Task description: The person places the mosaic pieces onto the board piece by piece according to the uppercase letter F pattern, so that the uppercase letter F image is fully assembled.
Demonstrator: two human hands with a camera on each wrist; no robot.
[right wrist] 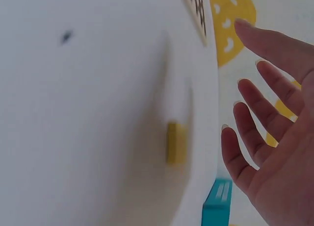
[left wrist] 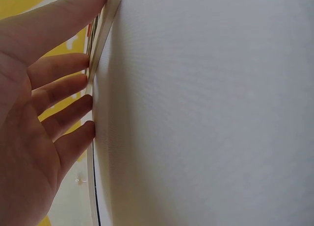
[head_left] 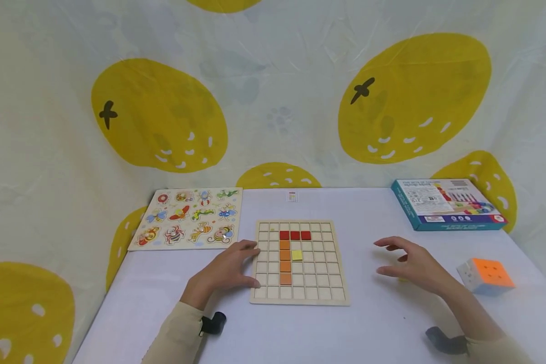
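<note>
A wooden grid board (head_left: 318,293) lies on the table, with three red tiles (head_left: 295,235) in a row. Several orange tiles (head_left: 285,266) run down a column below the leftmost red one, and a yellow tile (head_left: 297,255) sits slightly askew beside them. My left hand (head_left: 229,268) rests at the board's left edge, thumb and fingers spread along it. Off to the right of the board, my right hand (head_left: 416,265) hovers with loosely bent fingers and nothing held. Beneath it on the table is a small yellow piece (right wrist: 176,142), mostly hidden by the hand in the head view.
An insect picture puzzle (head_left: 188,217) lies at the back left. At the back right is a teal-edged box (head_left: 450,205), with an orange-and-white puzzle cube (head_left: 487,275) nearer the right side. A small printed card (head_left: 291,196) lies behind the board, before the fruit-patterned cloth (head_left: 277,111).
</note>
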